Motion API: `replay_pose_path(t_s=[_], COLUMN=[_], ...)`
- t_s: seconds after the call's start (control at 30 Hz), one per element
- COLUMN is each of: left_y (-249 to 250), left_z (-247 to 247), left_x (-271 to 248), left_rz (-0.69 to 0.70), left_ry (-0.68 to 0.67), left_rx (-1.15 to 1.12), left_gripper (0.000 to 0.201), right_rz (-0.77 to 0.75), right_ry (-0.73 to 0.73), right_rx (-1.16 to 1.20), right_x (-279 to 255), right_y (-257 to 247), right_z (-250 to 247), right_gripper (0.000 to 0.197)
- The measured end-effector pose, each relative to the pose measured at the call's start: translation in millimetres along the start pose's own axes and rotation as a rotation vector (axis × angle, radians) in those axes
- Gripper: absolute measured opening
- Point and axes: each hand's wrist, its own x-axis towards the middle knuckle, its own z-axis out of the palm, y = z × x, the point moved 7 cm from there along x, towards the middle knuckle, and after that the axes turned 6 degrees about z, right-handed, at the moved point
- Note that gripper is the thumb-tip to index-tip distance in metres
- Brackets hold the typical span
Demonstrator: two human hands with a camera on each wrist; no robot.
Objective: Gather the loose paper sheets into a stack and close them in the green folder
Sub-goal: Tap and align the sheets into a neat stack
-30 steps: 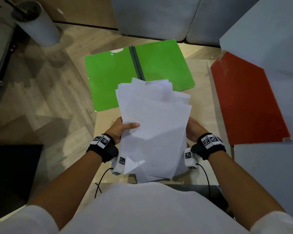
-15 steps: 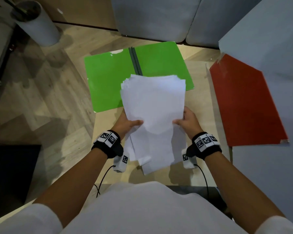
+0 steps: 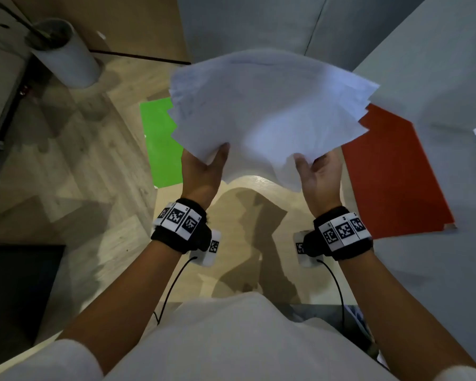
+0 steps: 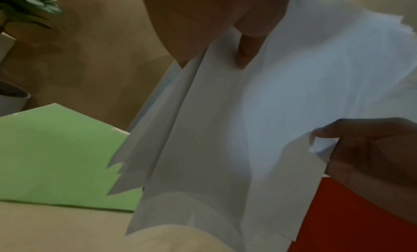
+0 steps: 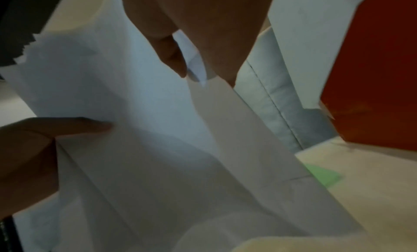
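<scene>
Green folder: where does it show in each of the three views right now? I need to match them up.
Head: green folder left of centre, lying on the table, mostly hidden behind the paper sheets.
Left wrist: large green patch at the left, beside the sheets.
Right wrist: only a small green corner at lower right.
Shared landmark: the red folder, on the sheets' right in every view.

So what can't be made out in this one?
- Green folder: in the head view the paper stack hides its spine and right half.
- Fingers of the left hand and right hand: behind the sheets in the head view; only the thumbs show.
- Sheet count: edges blurred in every view.
- Red folder: its upper corner is behind the paper.
</scene>
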Motion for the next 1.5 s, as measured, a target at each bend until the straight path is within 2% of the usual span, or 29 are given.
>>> replay_pose_path(t_s=[0.17, 0.3, 0.43, 0.5, 0.6, 0.7, 0.8, 0.93, 1.0, 1.07, 1.17, 1.23, 1.37, 1.5], left_y=[-28.7, -28.6, -9.9, -10.3, -30.0, -29.3, -4.4, 9.6, -1.8, -19.0, -38.3, -42.8, -34.5, -22.2], left_z=[-0.6, 2.8, -0.6, -2.1, -0.8, 2.2, 8.0, 5.4, -1.2, -4.9, -6.7, -6.0, -4.4, -7.2], left_x=[-9.1, -11.4, -5.5, -2.8, -6.3, -10.7, -10.0, -14.4, -16.4, -19.5, -27.5, -29.5, -25.8, -21.8], left_rz=[-0.081, -0.048, 0.002, -0.026, -0.110, -0.085, 0.022, 0.063, 0.026, -0.043, -0.136, -0.157, -0.127, -0.029], left_ry=[-0.196, -0.223, -0.211, -0.267, -0.352, -0.306, -0.233, -0.166, -0.179, -0.218, -0.229, -0.206, -0.198, -0.252], left_rx=[0.084, 0.070, 0.000, -0.017, 0.056, 0.116, 0.066, -0.001, 0.010, -0.004, 0.046, 0.071, 0.049, 0.048], left_gripper=[0.059, 0.054, 0.052, 0.056, 0.050, 0.047, 0.041, 0.054, 0.057, 0.055, 0.045, 0.033, 0.030, 0.047], right_rz=[0.206, 0.228, 0.120, 0.091, 0.179, 0.210, 0.137, 0.047, 0.014, 0.050, 0.153, 0.181, 0.126, 0.038], right_ry=[-0.008, 0.015, 0.018, 0.013, -0.019, -0.002, 0.021, 0.029, 0.010, 0.021, 0.045, 0.040, 0.046, 0.021], right_rx=[0.087, 0.003, 0.025, 0.055, -0.004, -0.092, -0.086, 0.027, 0.057, 0.066, 0.079, 0.032, 0.034, 0.057], right_x=[-10.1, -10.5, -8.2, -7.2, -4.5, -6.1, -10.6, -17.4, -19.6, -19.5, -18.5, -17.5, -15.6, -13.1], right_y=[31.0, 39.9, 24.4, 22.3, 41.5, 50.9, 35.6, 16.4, 16.1, 24.6, 39.5, 43.3, 33.7, 24.8], right_z=[1.6, 2.7, -3.7, -7.8, -2.8, 0.9, 2.3, 1.4, -0.5, -1.7, 0.4, 3.3, 1.1, -6.7], right_gripper=[0.054, 0.040, 0.036, 0.042, 0.042, 0.031, 0.027, 0.040, 0.050, 0.051, 0.047, 0.036, 0.029, 0.037])
